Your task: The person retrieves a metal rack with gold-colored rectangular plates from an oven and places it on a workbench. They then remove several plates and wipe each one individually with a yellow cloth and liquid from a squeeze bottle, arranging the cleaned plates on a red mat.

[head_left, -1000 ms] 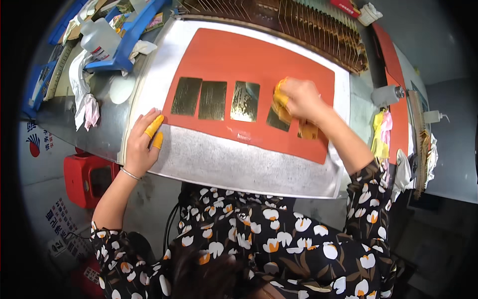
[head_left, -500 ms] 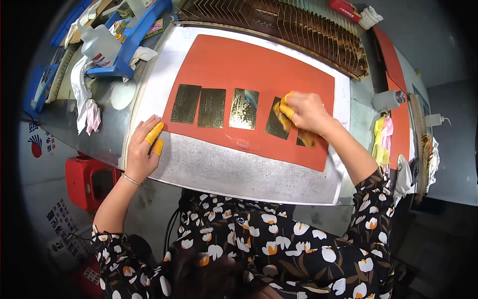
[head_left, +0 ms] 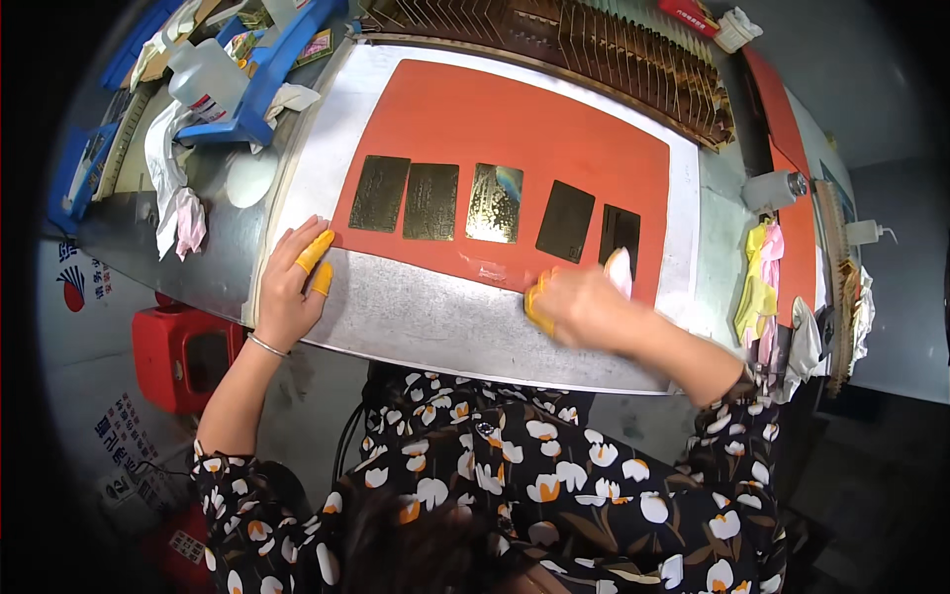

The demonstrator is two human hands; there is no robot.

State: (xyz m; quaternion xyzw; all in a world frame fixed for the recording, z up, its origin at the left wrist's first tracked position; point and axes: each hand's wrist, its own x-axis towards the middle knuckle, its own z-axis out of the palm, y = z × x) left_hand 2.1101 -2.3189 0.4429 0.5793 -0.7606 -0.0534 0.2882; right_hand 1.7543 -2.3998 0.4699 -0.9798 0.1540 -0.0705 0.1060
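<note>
My left hand (head_left: 295,282), with yellow finger cots on some fingers, rests open at the left edge of the orange-red mat (head_left: 515,119) and holds nothing. My right hand (head_left: 584,309) is closed over the mat's near edge; a bit of white cloth (head_left: 619,271) sticks out of it, and yellow cots show on its fingertips. Several thin, shiny card-sized plates lie in a row on the mat. The two left plates (head_left: 380,193) are dark and look wet, the middle plate (head_left: 494,203) reflects light. A dark plate (head_left: 566,221) lies beyond my right hand, and the rightmost plate (head_left: 620,233) is partly covered.
Along the far edge stands a brown rack (head_left: 594,59) with thin upright plates. A blue tray (head_left: 262,104) with a white bottle (head_left: 208,79) is at the far left. On the right are a grey bottle (head_left: 774,191) and yellow and pink cloths (head_left: 757,282). A red stool (head_left: 188,356) stands lower left.
My right hand has moved from the fourth plate toward me, onto the mat's near edge. That plate and the rightmost one are now more uncovered. My left hand stays put.
</note>
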